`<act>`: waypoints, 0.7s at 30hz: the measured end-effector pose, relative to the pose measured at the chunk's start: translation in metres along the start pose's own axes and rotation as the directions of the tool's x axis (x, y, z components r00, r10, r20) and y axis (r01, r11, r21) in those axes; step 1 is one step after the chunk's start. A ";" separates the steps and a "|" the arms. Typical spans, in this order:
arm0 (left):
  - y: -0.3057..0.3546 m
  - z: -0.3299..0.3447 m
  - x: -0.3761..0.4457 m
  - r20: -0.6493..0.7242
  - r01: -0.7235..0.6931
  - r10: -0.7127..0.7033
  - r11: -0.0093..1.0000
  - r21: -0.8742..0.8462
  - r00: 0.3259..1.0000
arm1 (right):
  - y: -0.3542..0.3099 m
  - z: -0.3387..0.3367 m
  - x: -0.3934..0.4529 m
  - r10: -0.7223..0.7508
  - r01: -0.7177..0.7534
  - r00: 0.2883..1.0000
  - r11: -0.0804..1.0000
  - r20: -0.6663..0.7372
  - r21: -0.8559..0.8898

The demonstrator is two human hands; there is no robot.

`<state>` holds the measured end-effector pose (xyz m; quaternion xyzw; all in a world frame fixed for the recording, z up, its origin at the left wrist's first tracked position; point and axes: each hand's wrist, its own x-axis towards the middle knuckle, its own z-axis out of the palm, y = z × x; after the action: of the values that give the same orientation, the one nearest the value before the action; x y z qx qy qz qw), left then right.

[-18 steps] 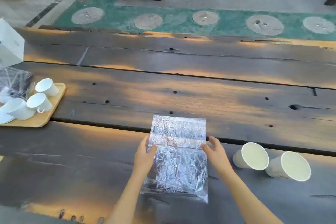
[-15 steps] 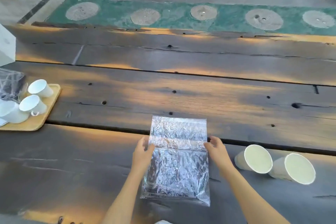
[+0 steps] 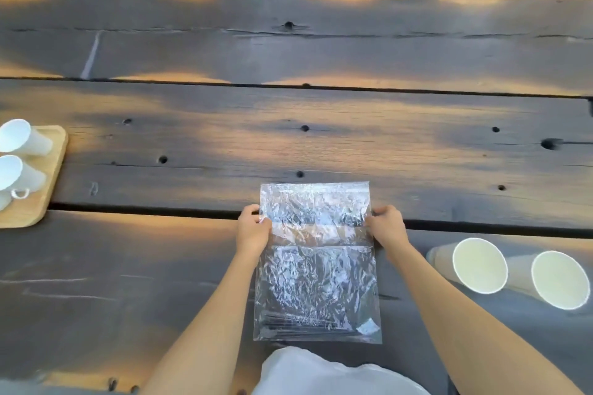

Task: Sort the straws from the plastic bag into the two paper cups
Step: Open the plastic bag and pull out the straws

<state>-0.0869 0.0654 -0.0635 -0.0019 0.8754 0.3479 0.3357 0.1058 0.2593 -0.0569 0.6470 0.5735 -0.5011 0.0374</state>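
Change since the earlier frame: the view had tipped downward, and both hands had slid a little farther up the sides of the plastic bag (image 3: 316, 266), toward its far end; the bag itself lay much where it was.
Landmark: the plastic bag, flat on the dark wooden table (image 3: 321, 144), its long axis running away from the person.
Left hand (image 3: 253, 232): at the bag's left edge, fingers curled shut and pinching the film.
Right hand (image 3: 386, 228): at the bag's right edge, level with the left, likewise closed on the film.
Straws (image 3: 305, 325): dark thin lines bunched in the bag's near end, lying crosswise to its long axis, well behind both sets of fingers.
Bag mouth: seemingly the far end, just beyond the fingers; whether it was sealed could not be told.
Paper cups (image 3: 479, 266): two, to the right of the bag, apart from it, nearer the right hand.
Key relation: the straws lay toward the person from the grip, so the far end probably needed opening before either hand could reach back for them.
Tray (image 3: 38, 199): far left of the bag, carrying white cups.
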 end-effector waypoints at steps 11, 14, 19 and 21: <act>0.004 -0.028 -0.041 -0.009 -0.126 0.128 0.962 -0.240 0.992 | -0.006 -0.029 -0.057 -0.177 0.159 0.984 0.936 0.028 0.314; 0.003 -0.039 -0.077 -0.025 -0.176 0.178 0.927 -0.330 0.984 | 0.003 -0.049 -0.089 -0.258 0.223 0.965 0.891 0.037 0.396; -0.007 -0.053 -0.140 0.033 -0.218 0.256 0.876 -0.430 0.966 | 0.033 -0.085 -0.137 -0.326 0.277 0.945 0.844 0.029 0.458; -0.011 -0.056 -0.166 0.045 -0.239 0.291 0.857 -0.457 0.956 | 0.048 -0.102 -0.154 -0.343 0.289 0.939 0.823 0.022 0.489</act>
<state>0.0115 -0.0151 0.0575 0.0612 0.7435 0.5819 0.3238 0.2291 0.1980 0.0746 0.5037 0.5280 -0.6607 -0.1760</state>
